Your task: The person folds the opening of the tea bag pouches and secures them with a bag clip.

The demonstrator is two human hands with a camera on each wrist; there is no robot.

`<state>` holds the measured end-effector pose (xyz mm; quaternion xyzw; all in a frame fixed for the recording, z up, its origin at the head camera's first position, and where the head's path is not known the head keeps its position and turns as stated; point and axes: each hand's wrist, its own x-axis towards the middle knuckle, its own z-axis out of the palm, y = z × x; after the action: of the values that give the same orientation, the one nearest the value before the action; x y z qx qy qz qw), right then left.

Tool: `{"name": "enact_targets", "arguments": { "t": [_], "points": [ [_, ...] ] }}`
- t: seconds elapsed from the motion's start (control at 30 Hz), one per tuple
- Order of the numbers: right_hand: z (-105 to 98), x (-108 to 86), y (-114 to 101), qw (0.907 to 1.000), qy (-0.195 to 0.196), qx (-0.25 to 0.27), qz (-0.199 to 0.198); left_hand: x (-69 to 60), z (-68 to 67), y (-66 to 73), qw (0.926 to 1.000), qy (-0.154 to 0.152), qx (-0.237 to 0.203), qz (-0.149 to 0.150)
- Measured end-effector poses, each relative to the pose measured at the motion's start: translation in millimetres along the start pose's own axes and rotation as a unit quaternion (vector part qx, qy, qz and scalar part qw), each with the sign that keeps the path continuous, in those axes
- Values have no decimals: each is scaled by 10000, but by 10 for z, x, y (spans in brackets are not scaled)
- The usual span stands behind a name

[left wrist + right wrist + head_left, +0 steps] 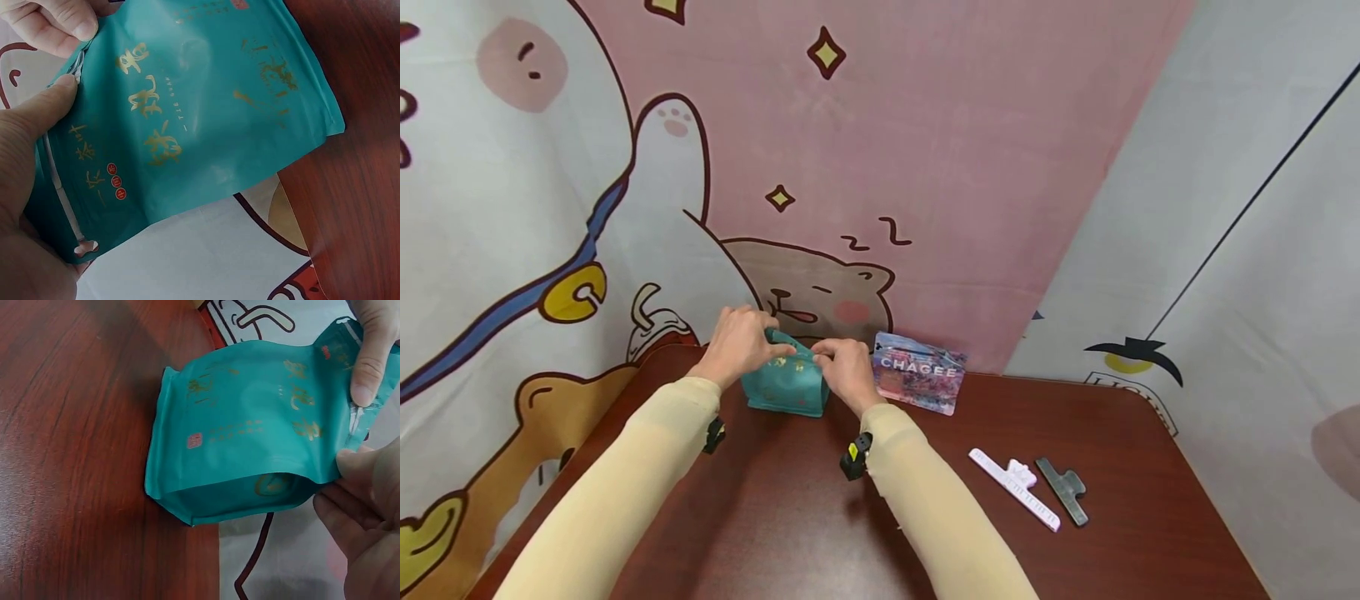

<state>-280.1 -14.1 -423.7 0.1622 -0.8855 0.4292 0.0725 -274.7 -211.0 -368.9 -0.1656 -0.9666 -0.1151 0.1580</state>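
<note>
While a white clip (1011, 487) and grey clip (1061, 491) lie nearer, the left hand (740, 346) and right hand (850, 372) pinch the top of a teal bag (786, 389) — it stands far back on the table (790, 517), beside a CHAGEE pouch (919, 382).

This looks like a small indoor corner dressed as a recording set-up. A cartoon-printed cloth (970, 167), pink and white with stars and a sleeping animal, hangs like walls around a dark red-brown, wood-grained counter (775, 517). Black devices (854, 458) sit at both wrists. The teal pouch (786, 390), the CHAGEE pouch (917, 382), a white clip (1017, 491) and a grey clip (1062, 492) are ordinary household goods. Since the cloth hides the room beyond, it could be in a home or an office.
</note>
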Motion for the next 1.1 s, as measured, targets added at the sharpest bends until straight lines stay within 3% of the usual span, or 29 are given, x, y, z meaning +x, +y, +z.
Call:
{"name": "enact_targets", "arguments": {
  "t": [0.27, 0.47, 0.8, 1.1],
  "points": [
    [-75, 15, 90, 9992, -143, -218, -304, 9, -2, -15, 9999, -16, -116, 27],
    [-141, -16, 166, 9989, -455, -13, -75, -7, -6, -17, 9995, -172, -247, -54],
    [-257, -98, 230, 9983, -557, 26, 160, -3, -2, -3, 9987, -364, -286, -209],
    [-412, -218, 351, 9987, -505, 90, 37, 3, -6, -3, 9988, -343, -311, -180]
  ]
}}
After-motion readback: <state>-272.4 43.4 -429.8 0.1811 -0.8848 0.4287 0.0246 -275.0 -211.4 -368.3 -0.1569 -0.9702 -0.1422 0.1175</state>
